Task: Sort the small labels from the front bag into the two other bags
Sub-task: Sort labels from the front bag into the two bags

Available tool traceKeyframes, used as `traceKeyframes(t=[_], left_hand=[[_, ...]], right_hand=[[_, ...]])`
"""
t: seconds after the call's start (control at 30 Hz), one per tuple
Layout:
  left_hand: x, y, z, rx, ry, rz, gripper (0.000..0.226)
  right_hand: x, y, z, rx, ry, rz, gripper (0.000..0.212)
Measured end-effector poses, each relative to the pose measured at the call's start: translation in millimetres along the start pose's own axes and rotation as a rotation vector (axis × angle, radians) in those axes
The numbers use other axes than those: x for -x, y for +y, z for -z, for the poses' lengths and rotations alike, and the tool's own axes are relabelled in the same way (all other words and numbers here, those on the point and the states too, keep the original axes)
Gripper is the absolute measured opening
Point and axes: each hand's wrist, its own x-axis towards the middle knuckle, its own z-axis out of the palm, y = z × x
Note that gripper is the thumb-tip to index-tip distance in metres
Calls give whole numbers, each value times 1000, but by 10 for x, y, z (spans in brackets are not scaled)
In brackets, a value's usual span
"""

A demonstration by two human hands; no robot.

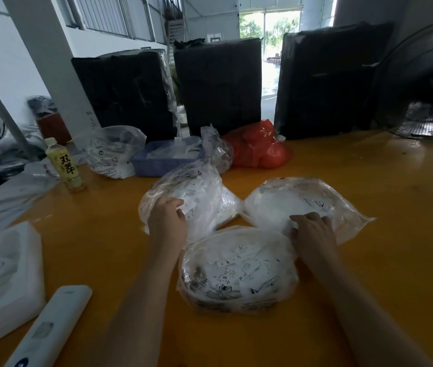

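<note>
Left hand: the left hand (166, 219) is laid on the left rear bag (183, 200), fingers curled at a small label (189, 205) near its opening; whether the label is pinched cannot be told.
Right hand: the right hand (313, 231) is set at the near edge of the right rear bag (302, 205), fingertips bent down into the plastic; a grip cannot be confirmed.
Front bag: the front bag (239, 271), filled with printed labels, is seen between both forearms, just below the hands, touching both rear bags.
Table: the orange table (382, 197) carries all three bags.
Surroundings: a tea bottle (64, 165) and a blue tray (162, 160) are placed farther back on the left.
</note>
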Motion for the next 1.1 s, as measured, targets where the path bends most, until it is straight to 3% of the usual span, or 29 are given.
traceKeyframes(t=[0.2, 0.33, 0.47, 0.57, 0.63, 0.7, 0.8, 0.9, 1.03, 1.1], left_hand=[[-10, -79, 18, -160, -145, -137, 28], [63, -37, 48, -185, -27, -121, 29], [310, 133, 61, 71, 265, -343, 22], [573, 308, 15, 403, 90, -356, 28], [738, 356, -43, 581, -152, -228, 30], [852, 349, -115, 703, -394, -99, 33], [905, 345, -175, 907, -578, 41, 42], [928, 364, -201, 883, -563, 85, 44], [955, 328, -220, 904, -458, 124, 20], [974, 335, -200, 955, -496, 108, 27]], right_hand=[[-22, 22, 0, 14, 68, 32, 28], [-9, -8, 57, -49, 237, 44, 26], [52, -111, 156, -204, 316, 22, 25], [144, -284, 255, -485, 378, 95, 17], [216, -387, 305, -650, 307, 157, 12], [289, -449, 322, -847, 115, 206, 15], [389, -512, 331, -1003, -138, 297, 23], [433, -563, 318, -968, -231, 338, 32], [424, -585, 257, -882, -257, 322, 29], [415, -570, 212, -843, -234, 315, 27]])
